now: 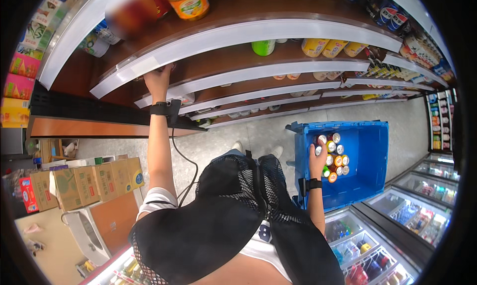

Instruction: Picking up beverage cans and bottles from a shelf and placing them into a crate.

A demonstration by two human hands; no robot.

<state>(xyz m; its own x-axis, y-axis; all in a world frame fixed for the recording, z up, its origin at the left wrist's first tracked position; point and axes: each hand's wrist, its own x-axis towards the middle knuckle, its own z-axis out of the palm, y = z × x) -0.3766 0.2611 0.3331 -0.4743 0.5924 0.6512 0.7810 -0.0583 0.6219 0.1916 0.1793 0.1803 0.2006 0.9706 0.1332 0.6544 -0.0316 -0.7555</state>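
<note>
Cans [338, 161], round metal, in blue plastic crate [366, 158]; R grip [317, 153] clasps one; L grip [159, 77] half-hid at shelf [130, 71], can't tell.

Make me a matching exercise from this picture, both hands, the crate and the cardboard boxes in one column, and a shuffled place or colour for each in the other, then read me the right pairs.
Column one
1. Left hand
2. Right hand
3. Crate
4. Cardboard boxes

Column two
A. Brown, in a row at the left of the picture
B. At the cans, on their left side
C. Reaching in among the shelves, fingers partly hidden
D. Blue and open-topped

Right pairs: 1-C, 2-B, 3-D, 4-A
</note>
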